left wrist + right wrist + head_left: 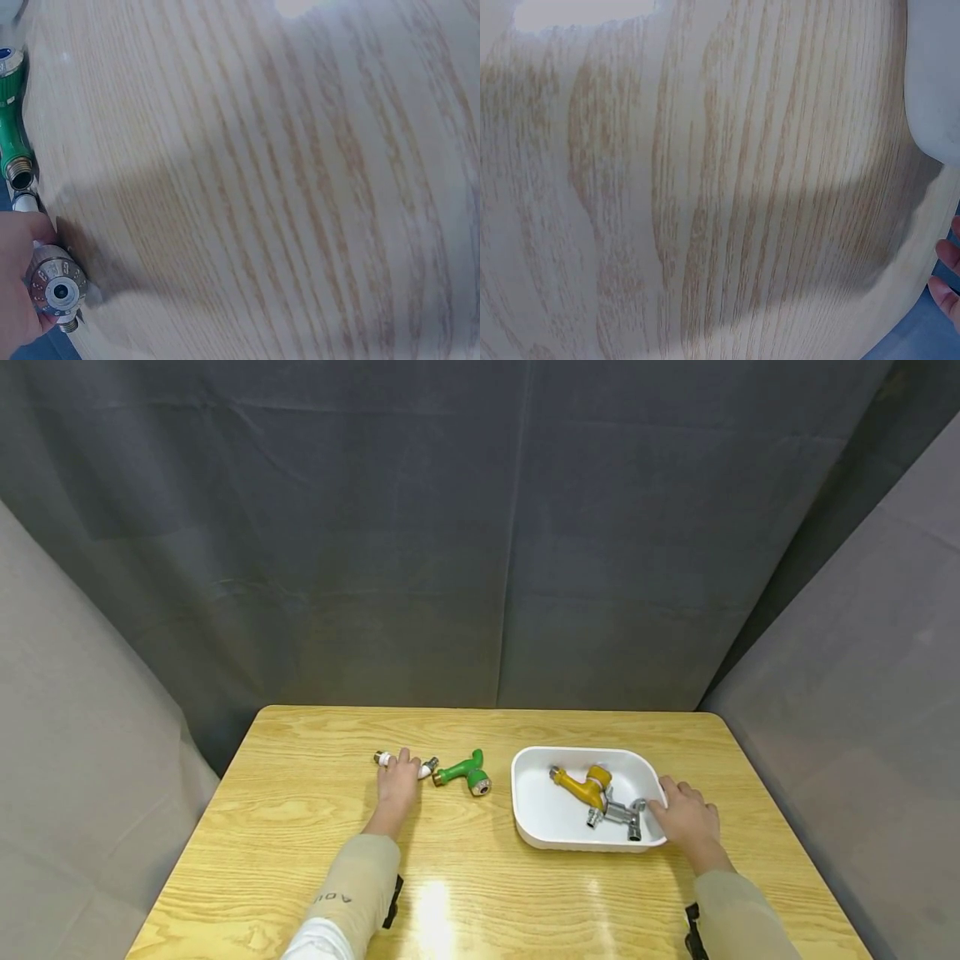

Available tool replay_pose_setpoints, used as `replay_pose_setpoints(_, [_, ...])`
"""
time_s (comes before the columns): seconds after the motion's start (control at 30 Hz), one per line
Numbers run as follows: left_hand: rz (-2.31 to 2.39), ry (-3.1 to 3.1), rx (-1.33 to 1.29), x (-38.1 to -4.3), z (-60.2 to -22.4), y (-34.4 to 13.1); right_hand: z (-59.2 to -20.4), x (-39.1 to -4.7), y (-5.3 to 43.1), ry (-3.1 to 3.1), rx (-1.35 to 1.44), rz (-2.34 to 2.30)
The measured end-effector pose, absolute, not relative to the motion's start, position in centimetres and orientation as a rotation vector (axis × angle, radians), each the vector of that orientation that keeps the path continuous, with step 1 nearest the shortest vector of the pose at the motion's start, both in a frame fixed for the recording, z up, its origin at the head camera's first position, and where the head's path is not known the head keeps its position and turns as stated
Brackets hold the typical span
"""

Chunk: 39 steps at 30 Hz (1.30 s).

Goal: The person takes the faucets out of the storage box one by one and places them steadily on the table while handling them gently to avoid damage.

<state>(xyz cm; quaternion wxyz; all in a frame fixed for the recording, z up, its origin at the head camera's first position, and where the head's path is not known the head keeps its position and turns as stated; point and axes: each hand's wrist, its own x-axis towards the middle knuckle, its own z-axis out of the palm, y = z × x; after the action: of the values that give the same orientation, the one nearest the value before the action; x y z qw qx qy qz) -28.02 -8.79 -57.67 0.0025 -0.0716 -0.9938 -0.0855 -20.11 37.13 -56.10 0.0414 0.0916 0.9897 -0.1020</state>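
My left hand (399, 781) grips a white tap (428, 767) with metal ends near the back of the table. In the left wrist view, the tap's round metal end (60, 291) pokes out below my thumb, and my palm hides its middle. Just right of it lies a green tap (467, 770) with a brass threaded end. My right hand (686, 817) rests at the right end of a white tub (540, 837), thumb at the rim and loose fingers outside. Inside the tub lie a yellow tap (581, 788) and a chrome tap (621, 814).
All of this stands on a wood-grain table (300, 827) with rounded back corners. A dark grey curtain (420, 568) hangs behind it, and paler cloth (862, 693) closes in the sides.
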Motion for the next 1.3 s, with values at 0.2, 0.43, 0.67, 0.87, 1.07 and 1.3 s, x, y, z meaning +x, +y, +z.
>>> replay_pose_setpoints(0.2, [-0.244, -3.119, -0.23, -28.0, -57.7, -8.8, -56.1, -20.1, 37.2, 3.037, 0.275, -0.311])
replay_pose_setpoints(0.43, [-0.273, -3.122, -0.184, -28.0, -57.9, -8.7, -56.2, -20.1, 37.4, 3.061, 0.254, -0.319])
replay_pose_setpoints(0.67, [-0.306, -3.076, -0.148, -28.0, -57.6, -8.4, -56.2, -20.2, 37.3, 3.059, 0.249, -0.323])
replay_pose_setpoints(0.87, [-0.32, -2.988, -0.225, -28.3, -56.4, -7.1, -55.9, -20.1, 37.2, 3.048, 0.257, -0.33])
replay_pose_setpoints(1.07, [-0.352, -2.905, -0.294, -28.9, -55.4, -5.2, -55.9, -20.1, 37.2, 3.044, 0.257, -0.326])
replay_pose_setpoints(1.3, [-0.321, -2.907, -0.426, -29.0, -53.5, -2.4, -56.0, -20.0, 37.4, 3.052, 0.26, -0.327])
